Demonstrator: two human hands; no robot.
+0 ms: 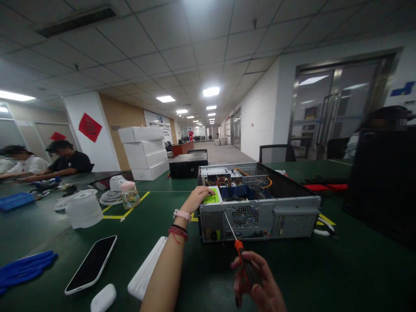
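An opened desktop computer case lies on its side, its rear panel facing me and its cables and boards exposed. On the power supply with a bright green label, at the near left corner, my left hand rests with fingers stretched out. My right hand is wrapped around the orange and dark handle of a screwdriver. The thin shaft points up and left, its tip at the rear panel beside the power supply. Whether the tip sits in a screw is too small to tell.
Left on the green table are a phone, a white earbud case, a long white object, blue gloves, white fans and a jar. White boxes stand behind. People sit on both sides.
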